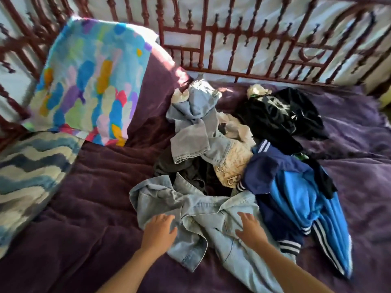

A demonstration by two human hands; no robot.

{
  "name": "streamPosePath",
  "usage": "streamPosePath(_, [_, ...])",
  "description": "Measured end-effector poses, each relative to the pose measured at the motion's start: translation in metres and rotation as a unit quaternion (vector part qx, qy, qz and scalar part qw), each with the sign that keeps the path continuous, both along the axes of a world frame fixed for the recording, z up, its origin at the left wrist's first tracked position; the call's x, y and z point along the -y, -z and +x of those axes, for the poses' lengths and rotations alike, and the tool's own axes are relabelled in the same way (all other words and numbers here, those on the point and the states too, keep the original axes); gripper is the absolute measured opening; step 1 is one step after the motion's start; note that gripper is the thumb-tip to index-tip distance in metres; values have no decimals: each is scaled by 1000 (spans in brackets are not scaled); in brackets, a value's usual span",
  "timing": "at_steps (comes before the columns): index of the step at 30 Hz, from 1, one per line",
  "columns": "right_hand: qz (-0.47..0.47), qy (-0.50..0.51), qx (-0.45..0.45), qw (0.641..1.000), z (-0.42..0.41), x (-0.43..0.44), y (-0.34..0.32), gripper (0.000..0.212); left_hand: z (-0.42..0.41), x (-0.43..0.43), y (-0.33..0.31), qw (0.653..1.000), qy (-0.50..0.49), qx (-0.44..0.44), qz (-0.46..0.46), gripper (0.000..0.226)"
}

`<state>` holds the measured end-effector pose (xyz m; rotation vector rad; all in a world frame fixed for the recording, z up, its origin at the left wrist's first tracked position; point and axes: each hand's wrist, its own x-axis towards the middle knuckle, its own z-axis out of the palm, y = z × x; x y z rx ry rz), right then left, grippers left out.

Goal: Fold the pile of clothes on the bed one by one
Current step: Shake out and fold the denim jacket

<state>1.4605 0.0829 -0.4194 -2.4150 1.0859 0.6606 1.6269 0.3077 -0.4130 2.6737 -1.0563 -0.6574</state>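
A purple bed cover point(84, 208) spans the frame, bounded on the far side by a red spindle railing point(232, 49). A multicoloured pillow point(88, 81) leans at the left. The pile of clothes point(222, 144) lies unfolded at the centre of the bed. Its nearest item, a light denim shirt point(211, 212), lies crumpled at the near edge, touching a blue striped jacket point(296, 197). The left hand point(159, 228) and right hand point(250, 228) rest on the shirt, fingers extended, gripping nothing. Step in hand, by judgement: selecting and spreading the first garment. The next move calls for drawing the shirt clear of the pile and flattening it before folding.
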Motion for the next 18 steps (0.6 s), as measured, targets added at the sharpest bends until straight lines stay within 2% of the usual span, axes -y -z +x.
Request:
streamPosePath(5, [-63,-114,-14,991,54,25,27,61,13,25,4,1000,20,-13,18,49])
streamPosePath(10, [-74,-248,-69,964,91,50,50,66,21,28,9,999,24,-30,34,52])
streamPosePath(14, [-96,-233,-30,967,86,47,56,46,30,26,16,996,39,-45,63,53])
streamPosePath(18, [-71,-151,9,986,72,38,31,29,41,40,14,993,91,-34,72,51])
